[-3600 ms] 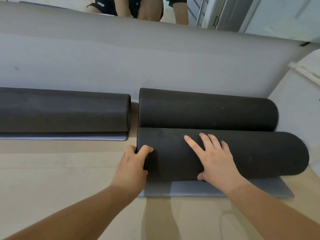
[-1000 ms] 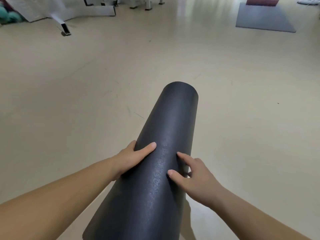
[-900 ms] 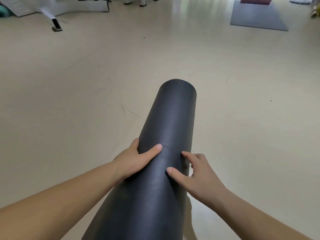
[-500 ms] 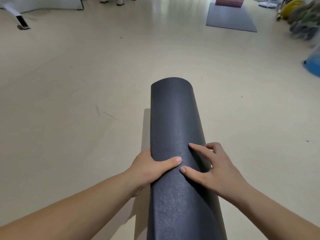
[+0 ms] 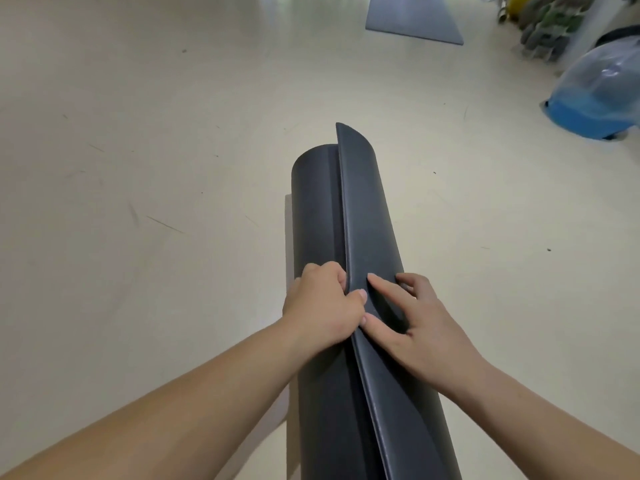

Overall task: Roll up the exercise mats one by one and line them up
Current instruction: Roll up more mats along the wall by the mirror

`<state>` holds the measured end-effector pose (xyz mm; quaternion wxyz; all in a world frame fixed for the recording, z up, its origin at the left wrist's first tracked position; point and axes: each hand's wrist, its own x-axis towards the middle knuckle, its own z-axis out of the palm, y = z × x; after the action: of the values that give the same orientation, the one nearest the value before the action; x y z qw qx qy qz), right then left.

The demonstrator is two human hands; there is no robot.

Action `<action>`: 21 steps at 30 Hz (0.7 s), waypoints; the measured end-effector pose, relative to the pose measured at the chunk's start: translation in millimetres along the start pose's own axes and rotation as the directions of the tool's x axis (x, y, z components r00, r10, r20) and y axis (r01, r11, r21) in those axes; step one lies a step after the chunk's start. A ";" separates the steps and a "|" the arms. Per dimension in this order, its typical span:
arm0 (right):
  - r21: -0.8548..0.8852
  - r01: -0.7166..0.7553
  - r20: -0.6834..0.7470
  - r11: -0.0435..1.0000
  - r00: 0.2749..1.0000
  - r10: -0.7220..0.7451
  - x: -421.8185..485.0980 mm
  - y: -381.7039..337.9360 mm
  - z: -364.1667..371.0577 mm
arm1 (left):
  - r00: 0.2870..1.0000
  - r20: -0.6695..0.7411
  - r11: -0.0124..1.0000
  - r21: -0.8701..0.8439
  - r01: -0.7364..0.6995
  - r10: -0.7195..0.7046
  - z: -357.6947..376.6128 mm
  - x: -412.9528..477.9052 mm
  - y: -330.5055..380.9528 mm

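A dark grey rolled exercise mat (image 5: 318,209) points away from me, held above the beige floor. Its loose outer edge (image 5: 360,202) stands up along the top of the roll. My left hand (image 5: 322,306) grips that edge, thumb on top and fingers curled under it. My right hand (image 5: 415,317) lies on the right side of the flap with fingers spread and nearly straight, pressing on the mat. The near end of the roll runs out of the bottom of the view.
A flat grey mat (image 5: 412,19) lies on the floor far ahead. At the right stands a blue object under clear plastic (image 5: 595,98), with green and yellow gear (image 5: 540,26) behind it. Beige floor (image 5: 138,133) spreads to the left.
The view has swung to the right. The mat's outer edge has lifted from the roll, and my left hand now grips it instead of resting on the roll's side.
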<state>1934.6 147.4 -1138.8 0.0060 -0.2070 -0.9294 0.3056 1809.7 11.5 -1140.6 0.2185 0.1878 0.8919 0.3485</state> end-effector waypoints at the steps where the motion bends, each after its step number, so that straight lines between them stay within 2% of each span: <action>1: -0.012 -0.009 0.012 1.000 1.000 0.009 1.1 1.2 0.4 | 1.000 -0.001 1.000 -0.022 0.007 -0.007 2.9 2.4 0.2; 4: -0.080 -0.056 0.072 0.995 0.995 0.062 6.0 4.5 -3.3 | 0.989 -0.035 0.944 -0.305 0.125 -0.142 9.2 4.2 -10.1; 7: -0.114 -0.082 0.126 0.990 0.987 0.096 11.7 6.6 -6.8 | 0.930 0.071 0.852 -0.381 0.359 -0.360 14.0 1.9 -21.6; 10: -0.093 -0.083 0.179 0.992 0.979 0.099 12.8 10.7 -7.0 | 0.925 0.185 0.696 -0.614 0.373 -0.332 24.9 2.4 -33.0; 11: -0.083 -0.086 0.191 0.993 0.976 0.100 12.0 14.1 -8.6 | 0.928 0.188 0.691 -0.623 0.366 -0.322 27.0 0.9 -31.3; 13: -0.049 -0.095 0.207 0.994 0.973 0.103 6.2 23.6 -12.7 | 0.933 0.154 0.759 -0.546 0.355 -0.325 33.8 -0.4 -25.5; 16: -0.007 -0.099 0.172 0.995 0.980 0.098 -14.7 42.2 -16.5 | 0.948 0.110 0.886 -0.339 0.317 -0.297 45.7 0.5 -6.5; 19: -0.012 -0.154 0.132 0.988 0.979 0.154 -50.1 61.9 -27.5 | 0.964 0.201 0.982 -0.047 0.185 -0.172 59.4 0.9 25.9; 21: -0.108 -0.183 0.094 0.977 0.977 0.194 -75.8 77.6 -46.1 | 0.952 0.291 0.985 0.165 0.043 -0.090 72.0 1.2 54.4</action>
<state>2039.8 200.4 -1136.8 -0.0815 -0.2782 -0.9185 0.2689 1856.1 88.3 -1150.3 0.3465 0.2245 0.8793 0.2373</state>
